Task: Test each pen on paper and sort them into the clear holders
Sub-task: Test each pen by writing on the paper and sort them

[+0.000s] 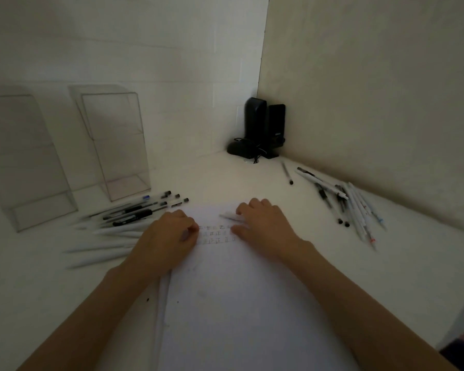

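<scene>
While the left hand (169, 234) lies curled on the paper (239, 303), whether it holds anything cannot be told; the right hand (265, 223) grips a white pen (229, 216).

The view is dim and grey, with low contrast and fine noise. The brightest patch is the wall panel (225, 49) far beyond the grip, and no hard shadows or glare show. The white pen (229, 216) held in the right hand (265, 226) is smeared by blur, and the pens (118, 232) left of the grip streak too. The clear holders (113, 140) lean outward from lens distortion. The corner below and right of the grip darkens to a vignette.
</scene>
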Tool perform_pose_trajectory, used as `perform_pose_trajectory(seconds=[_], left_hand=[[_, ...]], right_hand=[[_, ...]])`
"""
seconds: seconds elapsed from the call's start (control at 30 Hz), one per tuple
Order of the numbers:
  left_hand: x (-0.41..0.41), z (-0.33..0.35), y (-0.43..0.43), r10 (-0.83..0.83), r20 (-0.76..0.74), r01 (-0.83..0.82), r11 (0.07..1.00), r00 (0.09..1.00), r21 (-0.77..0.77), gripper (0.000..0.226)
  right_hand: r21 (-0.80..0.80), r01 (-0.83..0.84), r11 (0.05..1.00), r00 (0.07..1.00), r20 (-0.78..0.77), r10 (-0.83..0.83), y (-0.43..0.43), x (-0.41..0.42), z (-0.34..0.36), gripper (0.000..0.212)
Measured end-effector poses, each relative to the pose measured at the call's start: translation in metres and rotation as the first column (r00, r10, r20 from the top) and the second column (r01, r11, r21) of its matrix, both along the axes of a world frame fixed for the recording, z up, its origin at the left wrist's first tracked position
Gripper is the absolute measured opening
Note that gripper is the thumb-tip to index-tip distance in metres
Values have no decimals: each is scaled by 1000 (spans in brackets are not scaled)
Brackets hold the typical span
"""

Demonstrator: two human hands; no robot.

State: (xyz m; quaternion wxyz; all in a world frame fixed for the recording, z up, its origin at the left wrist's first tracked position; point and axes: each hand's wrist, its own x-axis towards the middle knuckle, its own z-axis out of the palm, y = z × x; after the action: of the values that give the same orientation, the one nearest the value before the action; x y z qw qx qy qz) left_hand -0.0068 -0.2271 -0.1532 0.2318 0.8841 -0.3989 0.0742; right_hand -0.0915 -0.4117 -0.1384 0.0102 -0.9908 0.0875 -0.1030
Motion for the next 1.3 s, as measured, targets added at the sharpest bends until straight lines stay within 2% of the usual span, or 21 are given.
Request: perform_pose_trajectory(seconds=[0.17, 0.27, 0.37, 0.43, 0.53, 0.63, 0.73, 0.8, 0.87, 0.97, 1.07, 1.13, 1.23, 1.3], left_hand=[[-1, 2, 1, 0, -19, 0, 1000, 1000, 0, 21], [-2, 2, 0, -13, 15, 13, 1000, 1000, 5, 22], [-2, 0, -1, -28, 55, 27, 1000, 998, 14, 21], [-2, 0, -2, -54, 60, 54, 999, 997, 6, 27], [-3, 1, -3, -103, 65, 103, 995, 993, -7, 45], [-11, 3, -4, -127, 64, 130, 991, 990, -37, 52], [-19, 3, -7, -195, 41, 196, 980, 980, -20, 51], [-25, 2, -10, -291, 27, 291, 957, 956, 4, 43], [-31, 0, -12, -377, 33, 377, 926, 926, 18, 42], [-43, -1, -17, -458, -22, 458, 886, 889, 76, 55], [-52, -1, -23, -501, -88, 506, 825, 861, 251, 60], [-54, -2, -25, -506, -99, 507, 790, 857, 344, 61], [-53, -3, -25, -506, -98, 506, 787, 857, 353, 63], [-52, -4, -25, -504, -89, 500, 788, 859, 361, 63]], right_hand=[[80, 13, 997, 987, 159, -26, -10, 10, -14, 21], [93, -107, 990, 928, 368, 66, -10, 6, -8, 31], [83, -106, 991, 867, 496, 51, -6, -1, -2, 51], [99, -114, 989, 820, 571, 38, -3, -7, 0, 47], [170, -175, 970, 767, 641, 26, -1, -15, 8, 35], [241, -210, 948, 757, 654, 1, -3, -23, 18, 38], [438, -271, 857, 716, 687, -124, -9, -29, 29, 18], [564, -353, 746, 645, 724, -242, -12, -33, 33, 23], [666, -335, 667, 651, 675, -347, -14, -34, 32, 32], [786, -190, 588, 763, 495, -416, -17, -31, 29, 42], [759, -68, 648, 849, 385, -362, -20, -25, 21, 24], [794, -50, 606, 860, 343, -378, -22, -20, 13, 18], [843, -45, 535, 916, 248, -315, -28, -19, 2, 10], [837, -63, 543, 931, 245, -270, -33, -23, -5, 14]])
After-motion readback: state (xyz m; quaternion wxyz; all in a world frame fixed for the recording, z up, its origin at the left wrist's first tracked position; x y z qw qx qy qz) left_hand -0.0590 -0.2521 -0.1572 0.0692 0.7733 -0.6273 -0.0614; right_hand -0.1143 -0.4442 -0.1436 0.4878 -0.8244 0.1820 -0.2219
